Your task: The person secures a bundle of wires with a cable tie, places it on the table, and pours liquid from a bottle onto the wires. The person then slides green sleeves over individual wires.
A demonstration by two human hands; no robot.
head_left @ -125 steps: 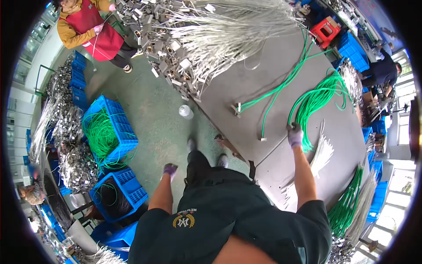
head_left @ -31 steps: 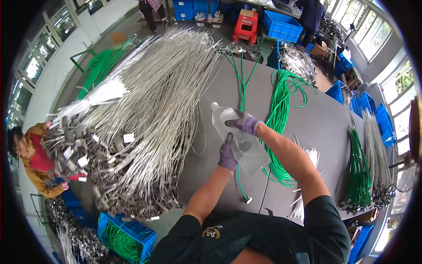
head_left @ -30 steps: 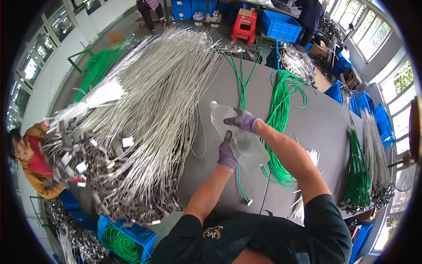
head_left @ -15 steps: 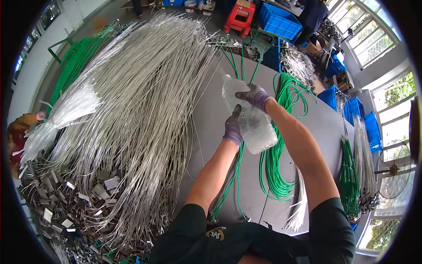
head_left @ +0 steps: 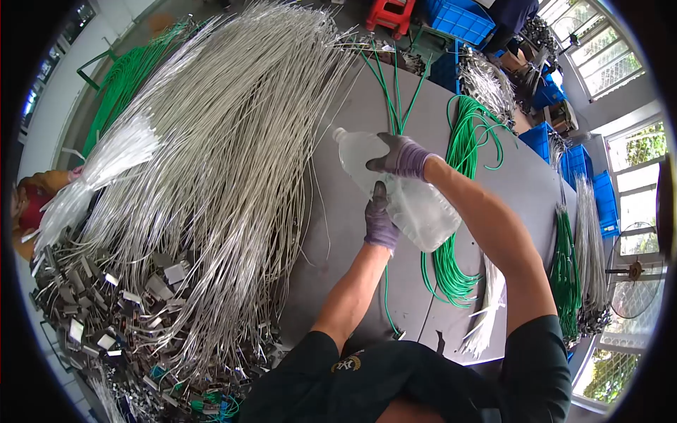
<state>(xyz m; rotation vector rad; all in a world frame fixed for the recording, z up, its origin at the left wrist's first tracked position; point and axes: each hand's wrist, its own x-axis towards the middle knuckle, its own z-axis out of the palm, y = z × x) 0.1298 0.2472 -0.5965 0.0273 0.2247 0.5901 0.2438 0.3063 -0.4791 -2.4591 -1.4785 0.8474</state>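
Observation:
A large clear plastic bottle (head_left: 430,211) is held tilted above the grey table, its neck pointing to the upper left and its base to the lower right. My right hand (head_left: 402,156), in a purple and grey glove, grips it from above near the shoulder. Under its lower left side, my left hand (head_left: 379,220) in a matching glove is closed on it, thumb up along the wall. Whitish haze clouds the plastic, so I cannot tell what is inside. Green cables (head_left: 471,134) lie just right of the bottle, and a few green strands pass behind it.
A wide heap of silvery wires (head_left: 233,134) covers the table's left side, with metal-ended pieces (head_left: 159,285) at its lower edge. White ties (head_left: 486,310) lie near my right forearm. Blue crates (head_left: 462,22) and a red stool (head_left: 390,15) stand beyond; another person's arm (head_left: 49,182) shows far left.
The bottle has tipped further over, its neck swinging left and down and its base moving right. Both hands have shifted with it, still gripping. The view has tilted slightly downward.

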